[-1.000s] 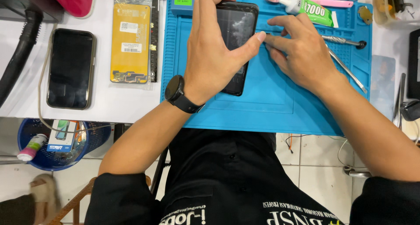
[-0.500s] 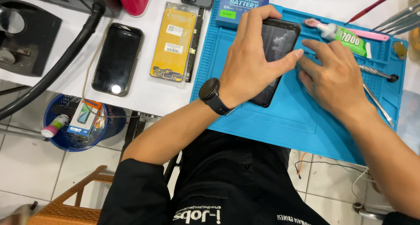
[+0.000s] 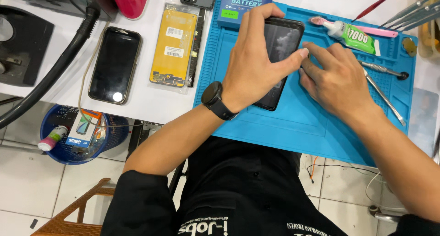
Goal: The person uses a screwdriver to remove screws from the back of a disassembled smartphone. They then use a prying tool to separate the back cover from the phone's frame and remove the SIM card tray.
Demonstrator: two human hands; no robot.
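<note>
My left hand (image 3: 252, 64) clamps the phone (image 3: 280, 57) flat at the mat's (image 3: 293, 126) 12 o'clock so it can't slide, while my right hand's (image 3: 337, 80) bunched fingertips (image 3: 306, 61) work its 3 o'clock edge.

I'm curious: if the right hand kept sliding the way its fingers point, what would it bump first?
Probably the dark phone: the right hand points up-left at its edge, where the left hand presses down.

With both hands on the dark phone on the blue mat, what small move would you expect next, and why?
Probably a short slide of the right hand along the phone's right edge. The left hand pins the phone flat on the blue mat, and the right fingertips press at that edge.
</note>
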